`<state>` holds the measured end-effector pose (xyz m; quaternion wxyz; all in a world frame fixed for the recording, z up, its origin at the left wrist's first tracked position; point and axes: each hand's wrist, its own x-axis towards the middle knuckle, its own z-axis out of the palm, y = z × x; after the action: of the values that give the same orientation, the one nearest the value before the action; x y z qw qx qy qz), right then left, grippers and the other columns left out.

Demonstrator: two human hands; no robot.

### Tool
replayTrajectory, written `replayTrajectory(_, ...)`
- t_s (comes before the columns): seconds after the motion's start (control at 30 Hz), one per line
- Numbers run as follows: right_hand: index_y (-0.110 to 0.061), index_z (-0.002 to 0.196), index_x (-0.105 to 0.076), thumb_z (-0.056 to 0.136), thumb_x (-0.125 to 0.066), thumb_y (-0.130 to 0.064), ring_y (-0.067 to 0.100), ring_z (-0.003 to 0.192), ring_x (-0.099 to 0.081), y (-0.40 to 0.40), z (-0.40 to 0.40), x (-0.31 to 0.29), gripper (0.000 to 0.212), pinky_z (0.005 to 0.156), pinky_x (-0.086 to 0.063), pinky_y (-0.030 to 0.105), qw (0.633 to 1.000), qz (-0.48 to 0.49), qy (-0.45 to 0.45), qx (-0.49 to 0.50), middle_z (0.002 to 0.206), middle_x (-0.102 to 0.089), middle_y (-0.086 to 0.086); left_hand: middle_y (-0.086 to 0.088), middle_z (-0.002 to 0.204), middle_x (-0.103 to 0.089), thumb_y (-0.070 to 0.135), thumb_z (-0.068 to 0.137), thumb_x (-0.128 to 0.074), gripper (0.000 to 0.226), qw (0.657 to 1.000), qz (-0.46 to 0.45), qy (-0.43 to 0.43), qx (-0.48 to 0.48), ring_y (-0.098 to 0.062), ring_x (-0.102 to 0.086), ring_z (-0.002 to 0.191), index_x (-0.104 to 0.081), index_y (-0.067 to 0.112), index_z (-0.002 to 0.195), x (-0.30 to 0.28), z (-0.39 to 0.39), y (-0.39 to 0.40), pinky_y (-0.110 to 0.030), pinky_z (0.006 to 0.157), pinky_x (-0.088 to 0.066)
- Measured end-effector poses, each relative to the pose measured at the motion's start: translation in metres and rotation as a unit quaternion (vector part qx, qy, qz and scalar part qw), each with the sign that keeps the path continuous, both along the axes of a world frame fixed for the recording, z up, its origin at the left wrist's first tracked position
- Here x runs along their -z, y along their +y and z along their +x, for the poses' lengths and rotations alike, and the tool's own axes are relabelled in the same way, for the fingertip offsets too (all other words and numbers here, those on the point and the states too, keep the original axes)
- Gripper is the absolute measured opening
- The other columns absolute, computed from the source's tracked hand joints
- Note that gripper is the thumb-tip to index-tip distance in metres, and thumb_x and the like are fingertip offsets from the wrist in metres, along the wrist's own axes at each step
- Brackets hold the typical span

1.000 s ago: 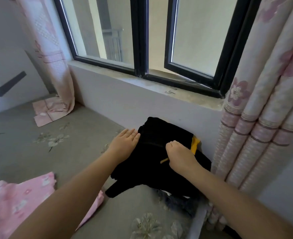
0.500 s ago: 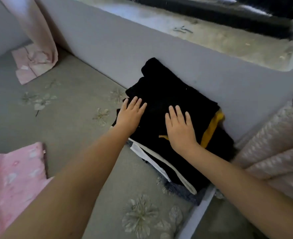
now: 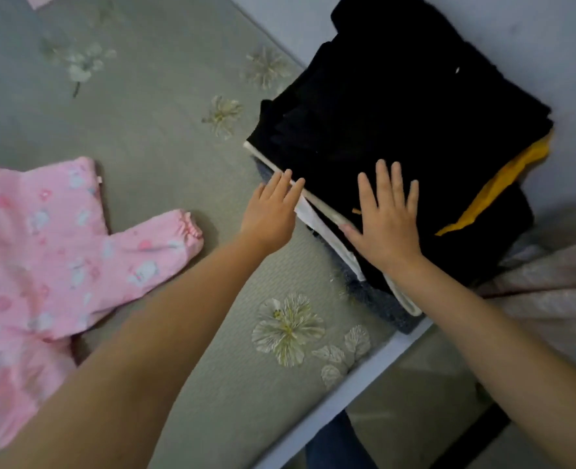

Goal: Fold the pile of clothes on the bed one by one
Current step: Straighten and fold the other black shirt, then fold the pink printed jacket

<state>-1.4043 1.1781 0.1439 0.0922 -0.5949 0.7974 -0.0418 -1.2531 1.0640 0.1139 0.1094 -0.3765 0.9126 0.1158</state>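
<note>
Folded clothes (image 3: 398, 106), stacked as a mostly black pile with a yellow band (image 3: 496, 191) showing at its right edge and a white strip (image 3: 317, 201) along its near-left edge, lay on the bed (image 3: 144, 130) against the grey wall (image 3: 533, 38). We saw a dark blue layer (image 3: 374, 296) at the bottom of the pile, near the corner of the bed. We placed our right hand (image 3: 386, 218) flat on top of the black fabric, fingers straight and spread, with the thumb reaching the white strip. Our left hand (image 3: 271, 211) was likewise open with straight fingers, its fingertips at the pile's near-left edge by the white strip; we cannot tell whether it touched the fabric. A pink printed garment (image 3: 43, 252) lay spread out on the bed at the left, well apart from the pile, one sleeve with a gathered cuff (image 3: 185, 228) pointing toward our left forearm. The bed cover was grey-green with pale flower prints (image 3: 290, 326). A patterned curtain (image 3: 550, 292) hung at the right, just beside the pile.
</note>
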Motion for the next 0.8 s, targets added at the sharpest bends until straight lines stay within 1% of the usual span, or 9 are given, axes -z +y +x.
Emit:
replayTrajectory(0.07, 0.004, 0.132, -0.043, 0.078, -0.069, -0.021, 0.046, 0.134, -0.025, -0.005, 0.037, 0.002, 0.065, 0.107, -0.015, 0.059, 0.996, -0.049, -0.023, -0.065, 0.142, -0.032, 0.029, -0.012, 0.155, -0.005, 0.019, 0.096, -0.037, 0.057, 0.998, 0.013, -0.019, -0.053, -0.025, -0.001, 0.143, -0.010, 0.013, 0.147, 0.011, 0.043, 0.007, -0.040, 0.114, -0.006)
replayTrajectory(0.1, 0.004, 0.130, -0.046, 0.079, -0.067, -0.017, 0.045, 0.133, -0.027, -0.009, 0.058, 0.005, 0.059, 0.107, -0.016, 0.058, 0.994, -0.052, -0.040, -0.091, 0.141, -0.035, 0.027, -0.012, 0.155, -0.007, 0.022, 0.096, -0.037, 0.057, 0.996, 0.013, -0.029, -0.084, -0.025, -0.003, 0.143, -0.012, 0.014, 0.147, 0.016, 0.069, 0.011, -0.040, 0.114, -0.005)
replayTrajectory(0.23, -0.006, 0.141, -0.031, 0.091, -0.044, -0.022, 0.028, 0.142, -0.007, -0.034, 0.145, 0.034, 0.053, 0.113, -0.002, 0.043, 0.981, 0.039, -0.091, -0.167, 0.152, -0.019, 0.013, -0.013, 0.154, -0.013, 0.029, 0.096, -0.038, 0.055, 0.977, -0.004, -0.038, -0.208, -0.026, -0.006, 0.143, -0.019, 0.015, 0.146, 0.035, 0.178, 0.028, -0.039, 0.112, -0.001)
replayTrajectory(0.3, -0.008, 0.142, -0.028, 0.092, -0.041, -0.022, 0.024, 0.143, -0.007, -0.046, 0.189, 0.055, 0.053, 0.113, -0.001, 0.040, 0.970, 0.062, -0.110, -0.207, 0.153, -0.019, 0.009, -0.012, 0.154, -0.013, 0.030, 0.097, -0.037, 0.054, 0.961, -0.009, -0.049, -0.272, -0.026, -0.005, 0.143, -0.019, 0.015, 0.146, 0.046, 0.233, 0.039, -0.040, 0.113, -0.001)
replayTrajectory(0.47, -0.009, 0.143, -0.024, 0.091, -0.043, -0.024, 0.019, 0.142, -0.009, -0.061, 0.287, 0.100, 0.057, 0.114, -0.005, 0.040, 0.942, 0.142, -0.095, -0.289, 0.152, -0.019, 0.005, -0.017, 0.152, -0.015, 0.031, 0.096, -0.032, 0.056, 0.899, 0.004, -0.053, -0.436, -0.029, -0.011, 0.142, -0.020, 0.004, 0.144, 0.082, 0.352, 0.093, -0.040, 0.113, -0.004)
replayTrajectory(0.6, -0.011, 0.143, -0.022, 0.091, -0.044, -0.027, 0.021, 0.142, -0.009, -0.070, 0.354, 0.129, 0.059, 0.113, -0.006, 0.041, 0.918, 0.164, -0.044, -0.360, 0.152, -0.019, 0.007, -0.023, 0.150, -0.016, 0.038, 0.080, -0.026, 0.073, 0.840, 0.034, -0.051, -0.540, -0.034, -0.011, 0.141, -0.022, -0.002, 0.141, 0.116, 0.417, 0.130, -0.044, 0.113, -0.002)
replayTrajectory(0.67, -0.012, 0.144, -0.020, 0.091, -0.044, -0.029, 0.021, 0.142, -0.007, -0.073, 0.388, 0.145, 0.061, 0.114, -0.005, 0.040, 0.901, 0.165, -0.023, -0.402, 0.153, -0.016, 0.008, -0.029, 0.144, -0.026, 0.039, 0.082, -0.032, 0.072, 0.835, 0.016, -0.028, -0.550, -0.043, -0.022, 0.136, -0.033, -0.009, 0.135, 0.137, 0.444, 0.138, -0.052, 0.111, -0.010)
replayTrajectory(0.73, -0.013, 0.145, -0.018, 0.089, -0.046, -0.029, 0.022, 0.142, -0.007, -0.077, 0.422, 0.159, 0.065, 0.113, -0.004, 0.041, 0.887, 0.159, -0.017, -0.433, 0.154, -0.013, 0.009, -0.035, 0.130, -0.043, 0.035, 0.081, -0.037, 0.067, 0.836, -0.020, 0.006, -0.548, -0.053, -0.041, 0.120, -0.046, -0.015, 0.124, 0.160, 0.463, 0.149, -0.061, 0.100, -0.027)
replayTrajectory(0.8, -0.014, 0.145, -0.021, 0.086, -0.050, -0.026, 0.024, 0.142, -0.009, -0.084, 0.452, 0.172, 0.067, 0.112, -0.006, 0.043, 0.883, 0.127, -0.014, -0.452, 0.154, -0.013, 0.010, -0.034, 0.125, -0.049, 0.031, 0.079, -0.039, 0.063, 0.828, -0.047, 0.040, -0.557, -0.051, -0.051, 0.110, -0.050, -0.016, 0.119, 0.176, 0.475, 0.155, -0.061, 0.094, -0.034)
